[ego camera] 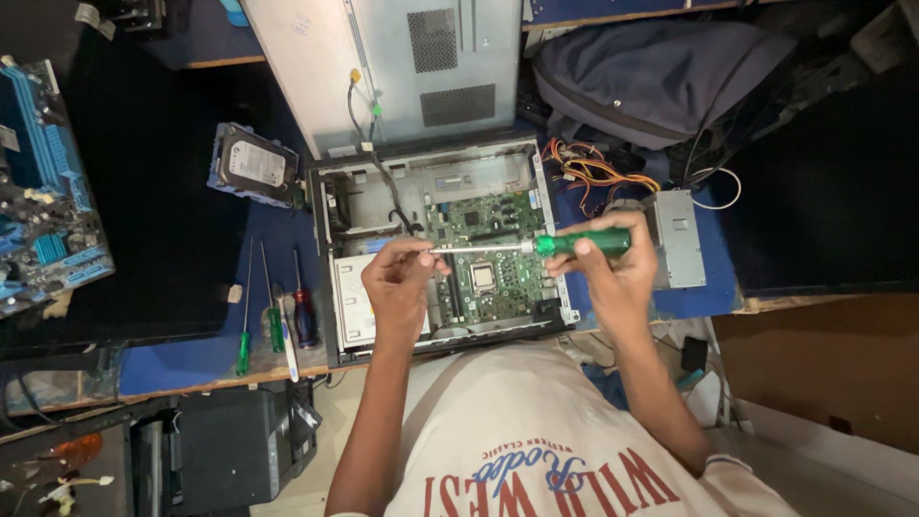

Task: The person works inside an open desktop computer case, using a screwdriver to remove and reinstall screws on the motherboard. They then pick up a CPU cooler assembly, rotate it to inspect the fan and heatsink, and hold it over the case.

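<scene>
An open desktop computer case [330,278] lies on a blue table, with a green motherboard [493,249] inside. My right hand [613,273] grips the green handle of a long screwdriver [574,243] held level above the board. My left hand [400,282] pinches the tip end of its metal shaft over the left part of the case. The case's grey side panel [383,67] stands open behind it.
A hard drive [252,165] lies left of the case. Three screwdrivers [276,316] rest by the table's front edge. A power supply [675,239] with orange wires sits to the right. A blue motherboard [43,191] lies far left, a dark backpack [651,77] behind.
</scene>
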